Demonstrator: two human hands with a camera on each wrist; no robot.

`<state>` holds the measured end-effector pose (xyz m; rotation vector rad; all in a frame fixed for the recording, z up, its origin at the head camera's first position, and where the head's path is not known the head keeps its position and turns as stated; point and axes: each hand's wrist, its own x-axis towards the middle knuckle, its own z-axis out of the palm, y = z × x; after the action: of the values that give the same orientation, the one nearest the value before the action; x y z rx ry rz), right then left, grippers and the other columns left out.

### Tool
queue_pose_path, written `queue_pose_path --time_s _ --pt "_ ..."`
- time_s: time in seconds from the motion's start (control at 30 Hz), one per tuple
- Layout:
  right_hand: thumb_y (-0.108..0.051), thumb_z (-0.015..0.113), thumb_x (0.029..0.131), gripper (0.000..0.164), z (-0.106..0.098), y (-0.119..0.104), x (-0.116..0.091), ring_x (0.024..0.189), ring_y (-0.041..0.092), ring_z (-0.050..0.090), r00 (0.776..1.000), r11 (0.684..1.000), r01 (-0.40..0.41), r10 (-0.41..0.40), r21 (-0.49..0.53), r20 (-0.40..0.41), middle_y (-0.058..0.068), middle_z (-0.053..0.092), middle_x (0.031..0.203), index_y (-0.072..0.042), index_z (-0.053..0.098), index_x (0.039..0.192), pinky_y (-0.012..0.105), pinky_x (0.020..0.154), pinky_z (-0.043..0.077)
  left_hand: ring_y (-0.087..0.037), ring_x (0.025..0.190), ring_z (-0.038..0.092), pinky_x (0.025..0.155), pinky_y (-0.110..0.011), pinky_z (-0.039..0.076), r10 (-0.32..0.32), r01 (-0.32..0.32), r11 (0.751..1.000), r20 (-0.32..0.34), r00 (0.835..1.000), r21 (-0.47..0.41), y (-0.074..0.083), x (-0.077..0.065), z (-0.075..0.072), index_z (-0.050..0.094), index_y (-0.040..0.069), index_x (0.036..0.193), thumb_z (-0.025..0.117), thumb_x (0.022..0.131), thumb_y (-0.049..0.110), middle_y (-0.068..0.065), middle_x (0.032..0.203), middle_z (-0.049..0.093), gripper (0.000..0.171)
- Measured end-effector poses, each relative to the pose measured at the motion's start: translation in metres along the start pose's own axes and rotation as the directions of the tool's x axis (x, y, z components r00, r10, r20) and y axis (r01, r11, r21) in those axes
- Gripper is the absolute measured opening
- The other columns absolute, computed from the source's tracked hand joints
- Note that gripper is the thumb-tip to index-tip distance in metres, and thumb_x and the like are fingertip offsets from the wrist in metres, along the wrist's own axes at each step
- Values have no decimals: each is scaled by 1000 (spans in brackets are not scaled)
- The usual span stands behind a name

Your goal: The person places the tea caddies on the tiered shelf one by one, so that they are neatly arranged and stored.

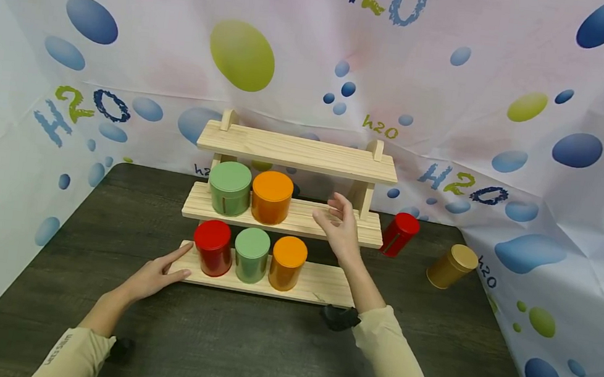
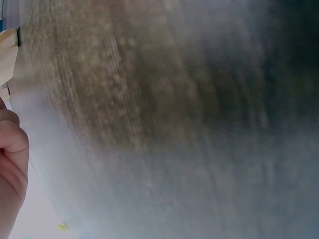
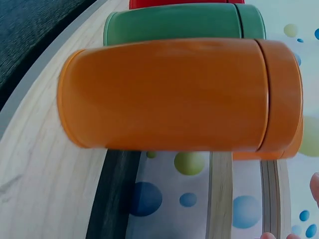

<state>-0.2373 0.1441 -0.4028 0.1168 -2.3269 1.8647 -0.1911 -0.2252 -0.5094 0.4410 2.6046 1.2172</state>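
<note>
A wooden shelf rack [image 1: 319,281] with stepped tiers stands on the dark table. A red canister [image 1: 213,253], a small green canister [image 1: 251,260] and a small orange canister [image 1: 287,267] line its lowest tier. On the middle tier sit a larger green canister [image 1: 229,193] and a larger orange canister [image 1: 271,200]. My left hand [image 1: 152,277] touches the left end of the lowest tier, thumb at the front edge and index finger toward the back. Above the right part of the middle tier is my right hand [image 1: 340,227], fingers parted and holding nothing; only fingertips [image 3: 315,186] show in the right wrist view.
Right of the rack, a narrow red canister [image 1: 400,234] stands on the table. Farther right is a gold canister [image 1: 452,266]. The top tier [image 1: 297,151] bears no canister. A patterned curtain [image 1: 447,93] surrounds the table at the back and sides.
</note>
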Motion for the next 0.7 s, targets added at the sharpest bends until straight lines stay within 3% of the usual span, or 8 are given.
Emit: queue_pose_path --time_s 0.37,0.7 --pt "-7 61 86 60 -21 4 -11 116 33 41 997 998 -17 21 60 -73 21 43 128 0 31 137 43 100 34 -48 127 29 94 -63 30 -6 6 1000 -1 1000 7 -2 1 0 22 8 146 55 91 34 -29 143 23 69" --pt "-8 61 86 61 -47 16 -13 117 31 40 991 999 -16 21 39 -132 19 43 128 2 30 138 42 99 35 -49 126 29 93 -63 31 -2 2 1000 0 1000 9 -1 1 0 22 7 146 54 92 34 -29 143 23 68"
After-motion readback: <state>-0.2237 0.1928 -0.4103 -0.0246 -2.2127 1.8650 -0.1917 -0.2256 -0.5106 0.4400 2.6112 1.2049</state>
